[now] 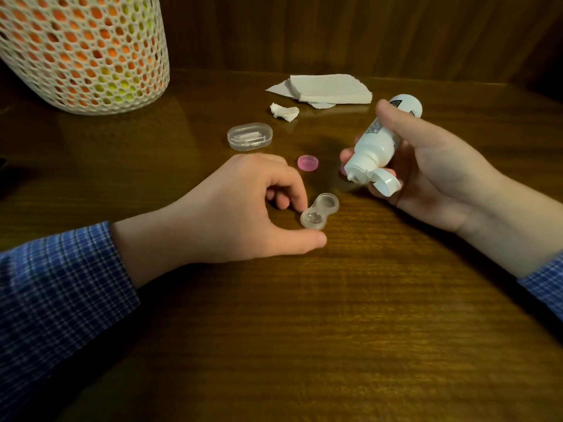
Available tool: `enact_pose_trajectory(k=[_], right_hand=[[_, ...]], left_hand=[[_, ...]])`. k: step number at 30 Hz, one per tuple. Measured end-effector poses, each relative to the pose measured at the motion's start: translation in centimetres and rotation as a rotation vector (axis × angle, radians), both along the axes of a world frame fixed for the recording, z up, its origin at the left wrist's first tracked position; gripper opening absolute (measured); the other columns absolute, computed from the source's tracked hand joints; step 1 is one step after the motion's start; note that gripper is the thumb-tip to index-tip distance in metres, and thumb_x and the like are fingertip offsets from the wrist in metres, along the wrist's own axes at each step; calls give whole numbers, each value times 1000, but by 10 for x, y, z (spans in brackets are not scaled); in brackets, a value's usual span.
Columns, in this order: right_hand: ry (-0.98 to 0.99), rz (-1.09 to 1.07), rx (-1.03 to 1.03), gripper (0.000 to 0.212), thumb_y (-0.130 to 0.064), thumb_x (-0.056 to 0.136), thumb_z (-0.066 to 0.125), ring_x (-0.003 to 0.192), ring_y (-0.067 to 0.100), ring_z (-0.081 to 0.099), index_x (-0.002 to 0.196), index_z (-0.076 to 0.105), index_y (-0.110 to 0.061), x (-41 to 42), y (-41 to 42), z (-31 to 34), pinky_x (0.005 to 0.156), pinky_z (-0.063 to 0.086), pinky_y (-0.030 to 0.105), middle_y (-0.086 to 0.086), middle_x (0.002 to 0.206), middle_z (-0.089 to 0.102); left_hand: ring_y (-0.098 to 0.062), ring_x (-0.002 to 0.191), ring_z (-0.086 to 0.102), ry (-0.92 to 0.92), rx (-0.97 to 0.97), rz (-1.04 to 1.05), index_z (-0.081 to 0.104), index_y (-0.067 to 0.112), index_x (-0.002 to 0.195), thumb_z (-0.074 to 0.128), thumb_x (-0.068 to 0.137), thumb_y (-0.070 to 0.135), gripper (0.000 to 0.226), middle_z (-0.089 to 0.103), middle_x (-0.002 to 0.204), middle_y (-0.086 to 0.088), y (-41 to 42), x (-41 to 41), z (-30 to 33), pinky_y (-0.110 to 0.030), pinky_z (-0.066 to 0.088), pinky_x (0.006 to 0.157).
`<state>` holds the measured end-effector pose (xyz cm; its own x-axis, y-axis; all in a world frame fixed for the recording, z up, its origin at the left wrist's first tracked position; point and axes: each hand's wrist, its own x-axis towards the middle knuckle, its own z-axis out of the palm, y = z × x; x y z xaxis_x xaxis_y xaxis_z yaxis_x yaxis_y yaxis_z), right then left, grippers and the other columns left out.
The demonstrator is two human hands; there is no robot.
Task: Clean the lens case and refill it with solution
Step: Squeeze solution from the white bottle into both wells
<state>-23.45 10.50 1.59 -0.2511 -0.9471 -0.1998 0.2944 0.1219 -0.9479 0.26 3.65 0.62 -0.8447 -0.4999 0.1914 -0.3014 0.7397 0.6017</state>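
Wooden table (350, 315), dark, glossy, grain running side to side; perforated white basket (82, 53), far left, orange and yellow-green showing through the mesh; stack of folded paper napkins (329, 88) at the far edge, a crumpled scrap of tissue (285, 112) just before it. Left hand (240, 214), blue checked sleeve, resting on the wood; thumb and forefinger curled narrowly against the near lobe of the lens case (320, 215), steadying it. Right hand (432, 175), wrapped round the solution bottle (377, 144); white smooth plastic, tilted nozzle-down, flip cap open and hanging. Clear oval plastic box (249, 137), closed, beyond the left hand. Lens case: translucent, figure-eight, both wells uncapped, flat on the table between the hands; long axis running from near-left to far-right; far well just below and left of the nozzle, apart from it; right hand nearer that well. Pink cap (308, 163), round, small, lying behind the case.
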Motion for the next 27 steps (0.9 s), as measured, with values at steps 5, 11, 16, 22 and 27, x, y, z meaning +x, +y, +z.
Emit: enact_pose_trajectory(k=[5,11,16,22,27], right_hand=[[-33,10,39,55,-48,92,70,109,31,48,126,52,-9,-3,3,2,92,36,34,11,86,80],[-91,-9,62,53,-47,94,67,101,29,58,129,48,-13,-4,6,6,65,37,24,15,92,79],[-208,-6,59,43,-44,95,67,69,24,75,122,52,-14,-5,8,8,48,41,17,17,90,79],[-223,32,46,45,-44,95,67,73,25,75,123,52,-12,-5,5,7,46,42,18,17,93,78],[-220,30,40,44,-42,95,68,70,26,75,122,52,-12,-4,5,7,42,42,18,19,92,78]], left_hand=[[-10,97,65,-8,21,-83,78,29,101,74,80,34,22,67,95,14,7,3,3,-25,54,81],[-4,92,62,68,-107,-37,71,27,92,80,76,35,20,62,95,17,5,-5,4,-19,54,74],[-1,105,58,36,10,-11,54,36,129,82,71,44,65,57,120,22,-3,-20,3,-13,50,77],[-5,98,64,71,66,-62,48,28,141,87,79,25,72,71,114,14,2,-34,-2,-8,47,74],[-9,91,66,93,90,-38,53,25,133,86,80,18,63,73,105,10,1,-33,-3,-12,49,72]])
